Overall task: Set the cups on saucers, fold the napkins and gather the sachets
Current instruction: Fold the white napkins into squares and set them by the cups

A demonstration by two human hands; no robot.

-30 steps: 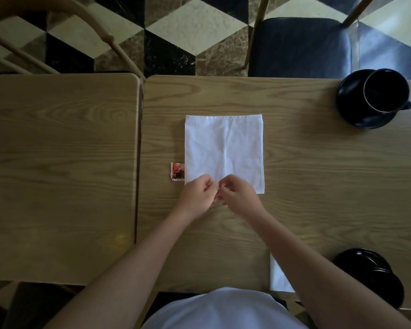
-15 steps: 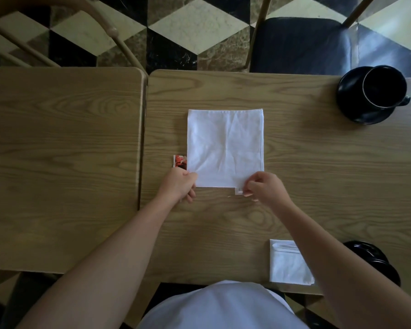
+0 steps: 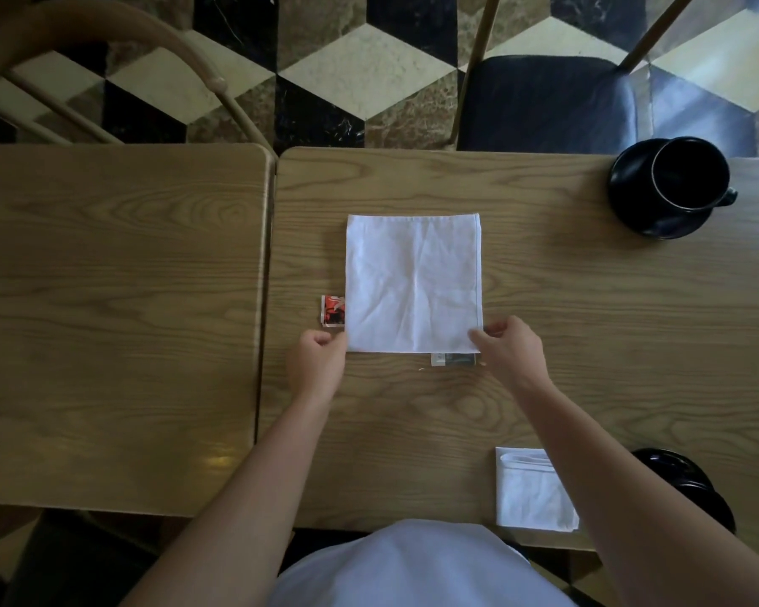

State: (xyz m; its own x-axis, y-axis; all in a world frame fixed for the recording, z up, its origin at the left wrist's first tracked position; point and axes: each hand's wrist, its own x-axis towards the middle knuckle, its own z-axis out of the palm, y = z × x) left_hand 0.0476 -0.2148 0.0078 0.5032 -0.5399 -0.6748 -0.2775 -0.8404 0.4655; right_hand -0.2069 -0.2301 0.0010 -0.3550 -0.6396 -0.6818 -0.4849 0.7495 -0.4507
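Observation:
A white napkin [image 3: 413,282] lies flat in the middle of the right table [image 3: 588,326]. My left hand [image 3: 318,365] pinches its near left corner. My right hand [image 3: 511,352] pinches its near right corner. A red sachet [image 3: 333,311] pokes out from under the napkin's left edge. A grey sachet [image 3: 452,359] shows under its near edge. A black cup [image 3: 689,175] stands on a black saucer [image 3: 632,212] at the far right. A folded white napkin [image 3: 531,490] lies near the front edge, beside a second black cup and saucer [image 3: 684,484] partly hidden by my right arm.
A second wooden table [image 3: 115,326] abuts on the left with a narrow gap between them. A dark-cushioned chair [image 3: 544,102] stands beyond the far edge. A curved wooden chair back [image 3: 128,50] is at the far left.
My hands, together at the middle of the napkin's near edge, have slid apart to its two near corners. The grey sachet under the near edge has come into view.

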